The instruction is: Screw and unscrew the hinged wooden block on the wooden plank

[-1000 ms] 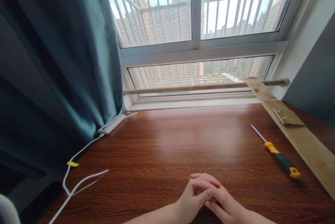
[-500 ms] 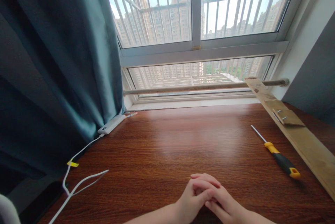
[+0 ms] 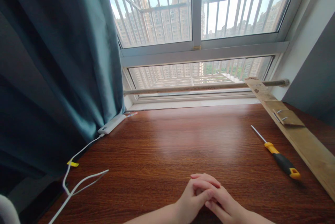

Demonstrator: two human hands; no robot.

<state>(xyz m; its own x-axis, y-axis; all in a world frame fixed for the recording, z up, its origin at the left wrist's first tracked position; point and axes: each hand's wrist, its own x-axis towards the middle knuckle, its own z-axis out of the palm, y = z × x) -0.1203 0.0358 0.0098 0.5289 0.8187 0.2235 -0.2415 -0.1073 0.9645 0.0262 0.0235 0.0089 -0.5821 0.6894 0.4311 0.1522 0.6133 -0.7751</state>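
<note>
Glossy wood-grained tabletop (image 3: 146,147): hands (image 3: 201,196) interlaced, slim-shafted screwdriver (image 3: 279,157) beside flat strip (image 3: 312,147).

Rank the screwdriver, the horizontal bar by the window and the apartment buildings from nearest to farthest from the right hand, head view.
From the right hand:
1. Screwdriver: on the desk, ahead and right.
2. Horizontal bar: past the desk's far edge.
3. Apartment buildings: outside, beyond the window.

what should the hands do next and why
Probably unclasp the left hand and right hand: they are locked together, nothing else shows in their grip, and the screwdriver lies on the tabletop to their right, in what looks like easy reach.
</note>
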